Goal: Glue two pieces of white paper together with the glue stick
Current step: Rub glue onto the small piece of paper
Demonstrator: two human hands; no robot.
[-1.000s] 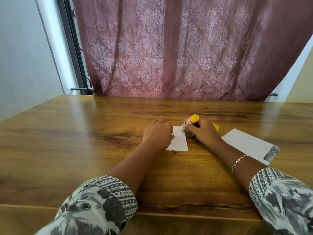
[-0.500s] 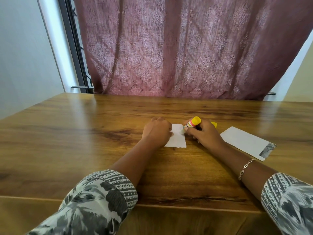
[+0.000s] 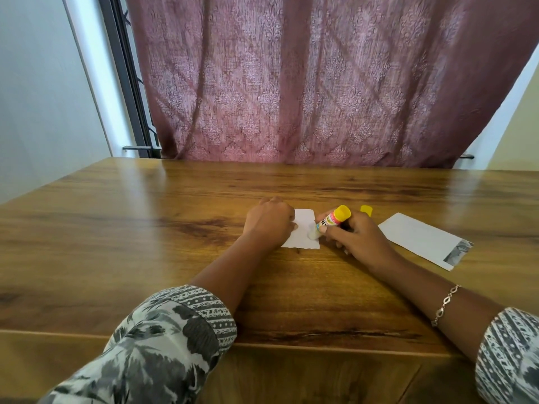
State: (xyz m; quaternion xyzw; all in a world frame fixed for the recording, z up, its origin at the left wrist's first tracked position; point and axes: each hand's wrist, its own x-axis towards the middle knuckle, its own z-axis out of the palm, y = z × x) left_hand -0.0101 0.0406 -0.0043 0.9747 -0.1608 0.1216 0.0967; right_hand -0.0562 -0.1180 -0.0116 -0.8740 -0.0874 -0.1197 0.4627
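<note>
Left hand [image 3: 269, 221] pins the paper [image 3: 303, 232] flat on the table [image 3: 145, 243], finger curl unclear. Right hand [image 3: 360, 242] grips the glue stick [image 3: 332, 220], tip on the paper. I reckon a hard stroke could crumple it.

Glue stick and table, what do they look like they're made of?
Glue stick: likely plastic, smooth, with a yellow end and a printed label round the barrel. Table: wood-look top, brown grain streaks under a shiny finish that reflects light; solid wood or laminate can't be told.
</note>
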